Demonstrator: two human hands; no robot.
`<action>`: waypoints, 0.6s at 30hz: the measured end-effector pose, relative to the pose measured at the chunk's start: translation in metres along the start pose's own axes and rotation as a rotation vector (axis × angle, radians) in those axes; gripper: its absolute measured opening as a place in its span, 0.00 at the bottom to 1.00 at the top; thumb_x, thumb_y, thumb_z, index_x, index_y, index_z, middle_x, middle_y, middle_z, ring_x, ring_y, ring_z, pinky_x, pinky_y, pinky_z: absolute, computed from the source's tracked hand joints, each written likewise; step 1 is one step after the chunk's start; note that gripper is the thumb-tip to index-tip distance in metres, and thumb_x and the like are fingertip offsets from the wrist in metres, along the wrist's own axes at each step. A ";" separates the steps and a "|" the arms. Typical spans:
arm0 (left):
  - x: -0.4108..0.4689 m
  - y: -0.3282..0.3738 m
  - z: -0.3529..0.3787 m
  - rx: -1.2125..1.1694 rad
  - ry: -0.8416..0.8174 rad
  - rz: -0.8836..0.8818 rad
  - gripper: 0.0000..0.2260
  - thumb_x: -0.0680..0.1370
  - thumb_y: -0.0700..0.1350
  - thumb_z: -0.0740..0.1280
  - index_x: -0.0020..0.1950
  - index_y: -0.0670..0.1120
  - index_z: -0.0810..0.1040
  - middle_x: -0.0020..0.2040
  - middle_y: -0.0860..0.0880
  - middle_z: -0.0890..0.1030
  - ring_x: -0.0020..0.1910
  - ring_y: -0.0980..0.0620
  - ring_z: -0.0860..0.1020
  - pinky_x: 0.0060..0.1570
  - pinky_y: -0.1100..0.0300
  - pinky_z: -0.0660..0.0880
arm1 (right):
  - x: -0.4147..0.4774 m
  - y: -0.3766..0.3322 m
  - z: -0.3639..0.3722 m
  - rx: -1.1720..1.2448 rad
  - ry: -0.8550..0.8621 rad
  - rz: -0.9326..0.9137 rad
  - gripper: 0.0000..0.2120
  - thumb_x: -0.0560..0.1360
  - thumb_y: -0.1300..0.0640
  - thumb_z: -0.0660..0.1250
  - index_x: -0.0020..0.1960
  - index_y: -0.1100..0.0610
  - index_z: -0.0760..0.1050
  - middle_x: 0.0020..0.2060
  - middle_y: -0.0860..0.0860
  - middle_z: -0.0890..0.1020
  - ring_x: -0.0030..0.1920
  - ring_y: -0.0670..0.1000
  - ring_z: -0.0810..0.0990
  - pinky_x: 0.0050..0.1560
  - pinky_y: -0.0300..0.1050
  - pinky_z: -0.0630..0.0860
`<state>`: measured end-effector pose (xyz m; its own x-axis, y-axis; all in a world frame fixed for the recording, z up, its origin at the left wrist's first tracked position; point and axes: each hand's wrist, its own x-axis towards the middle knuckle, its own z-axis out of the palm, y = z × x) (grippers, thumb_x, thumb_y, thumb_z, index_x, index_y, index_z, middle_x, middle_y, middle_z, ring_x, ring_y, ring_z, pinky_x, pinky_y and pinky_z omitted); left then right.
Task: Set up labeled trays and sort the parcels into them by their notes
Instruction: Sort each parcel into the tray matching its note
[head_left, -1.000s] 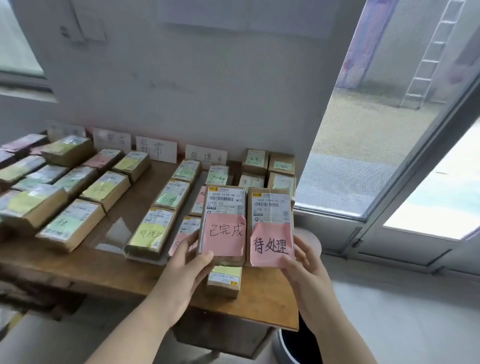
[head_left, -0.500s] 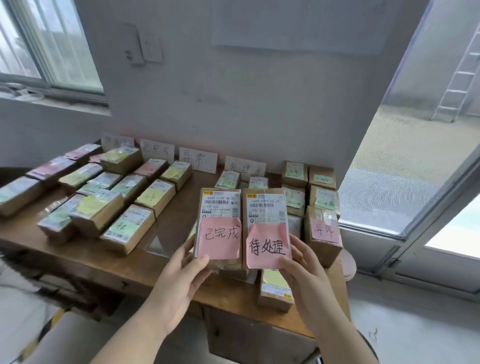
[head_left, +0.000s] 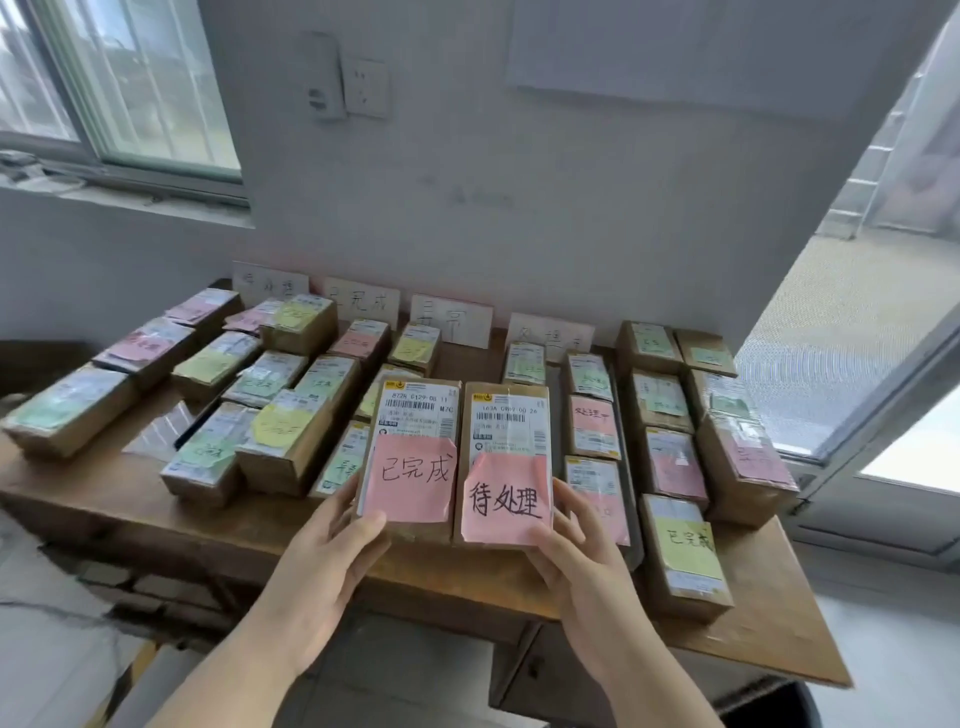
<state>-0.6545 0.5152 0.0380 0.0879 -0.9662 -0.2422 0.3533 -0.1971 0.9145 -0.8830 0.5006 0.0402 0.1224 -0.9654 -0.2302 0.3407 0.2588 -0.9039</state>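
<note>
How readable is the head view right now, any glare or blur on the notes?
Head view: the 已完成 note and 待处理 note on the held parcels are sharp; the back labels are soft and faint; the doorway is washed out; the window frame leans from wide-angle distortion.

Two parcels (head_left: 415, 415) (head_left: 511, 421) held up, two pink notes (head_left: 410, 475) (head_left: 506, 501) stuck on; four label cards (head_left: 270, 283) (head_left: 363, 301) (head_left: 451, 319) (head_left: 550, 335) propped at wall (head_left: 519, 208); two hands (head_left: 327, 561) (head_left: 582, 566) seen.
</note>
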 end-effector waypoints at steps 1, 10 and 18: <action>-0.002 0.003 -0.010 0.007 0.002 0.001 0.19 0.79 0.37 0.62 0.67 0.54 0.72 0.58 0.51 0.82 0.62 0.52 0.77 0.64 0.53 0.70 | -0.001 0.005 0.010 0.001 0.007 0.010 0.28 0.65 0.60 0.72 0.64 0.50 0.72 0.55 0.53 0.83 0.58 0.52 0.80 0.56 0.47 0.76; -0.010 0.013 -0.067 -0.013 0.061 -0.019 0.18 0.79 0.39 0.61 0.65 0.57 0.73 0.58 0.51 0.82 0.62 0.52 0.76 0.67 0.51 0.68 | 0.013 0.029 0.068 -0.082 -0.017 0.062 0.24 0.68 0.60 0.72 0.63 0.50 0.72 0.52 0.52 0.84 0.57 0.52 0.81 0.64 0.55 0.73; 0.032 0.036 -0.089 -0.042 0.102 0.006 0.23 0.72 0.44 0.66 0.66 0.57 0.71 0.59 0.50 0.82 0.61 0.53 0.77 0.64 0.53 0.70 | 0.073 0.029 0.101 -0.095 -0.088 0.087 0.26 0.65 0.56 0.71 0.62 0.50 0.72 0.50 0.51 0.85 0.52 0.48 0.83 0.47 0.42 0.79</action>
<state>-0.5559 0.4924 0.0348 0.1841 -0.9450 -0.2703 0.3914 -0.1818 0.9021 -0.7702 0.4408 0.0335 0.2304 -0.9318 -0.2805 0.2362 0.3332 -0.9128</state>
